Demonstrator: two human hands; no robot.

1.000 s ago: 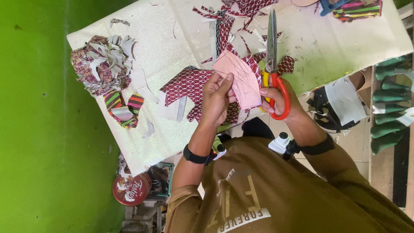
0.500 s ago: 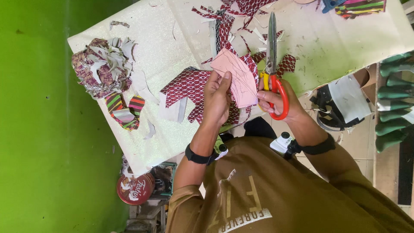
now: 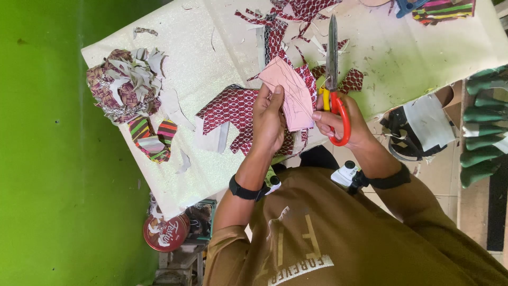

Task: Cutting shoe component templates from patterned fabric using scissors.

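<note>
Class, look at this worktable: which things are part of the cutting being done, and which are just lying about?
In use:
- pink paper pattern piece, in left hand
- red-handled steel scissors, in right hand

Lying about:
- heap of fabric scraps
- striped multicolour offcuts
- round red tin

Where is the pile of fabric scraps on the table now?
In the head view, the pile of fabric scraps lies at the table's left end near the green wall, with striped pieces just below it, apart from both hands.
</note>
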